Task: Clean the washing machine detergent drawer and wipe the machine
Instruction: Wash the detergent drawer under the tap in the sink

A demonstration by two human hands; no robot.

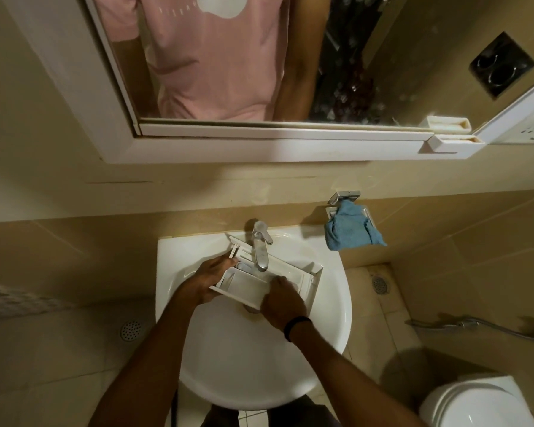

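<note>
2 hands, left (212, 281), right (282, 307), gripping detergent drawer (293, 269), seemingly under tap (261, 251)

White detergent drawer (247, 283) (tilted) over sink (327, 340)

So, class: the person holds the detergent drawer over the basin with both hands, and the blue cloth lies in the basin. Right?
No: in the head view the blue cloth hangs from a wall holder beside the tap, not in the basin. The rest is right.

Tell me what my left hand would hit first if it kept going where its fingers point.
Probably the faucet spout; your left hand grips the detergent drawer, fingers aimed toward it, though height is hard to judge.
</note>
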